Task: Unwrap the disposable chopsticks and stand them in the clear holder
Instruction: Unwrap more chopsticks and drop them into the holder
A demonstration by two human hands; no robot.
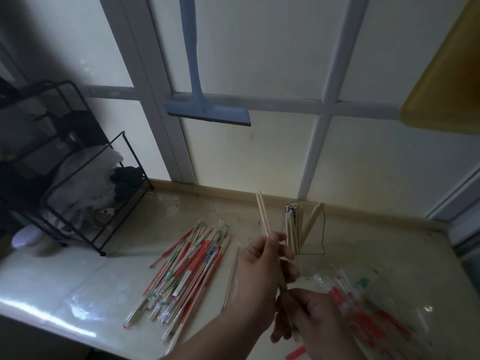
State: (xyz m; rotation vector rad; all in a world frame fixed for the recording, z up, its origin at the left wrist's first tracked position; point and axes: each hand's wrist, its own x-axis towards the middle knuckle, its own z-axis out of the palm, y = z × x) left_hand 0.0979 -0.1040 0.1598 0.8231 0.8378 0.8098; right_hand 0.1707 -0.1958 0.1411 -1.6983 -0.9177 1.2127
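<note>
Chopsticks gripped upright by left hand; right hand pinches wrapper.

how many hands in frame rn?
2. Left hand mid-frame, gripping a bare chopstick pair; right hand below it, pinching the wrapper end. None seems hidden.

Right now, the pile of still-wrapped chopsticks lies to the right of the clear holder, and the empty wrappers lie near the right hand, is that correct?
Not quite: the head view shows the wrapped chopsticks lying left of the clear holder. The empty wrappers do lie near the right hand.
</note>
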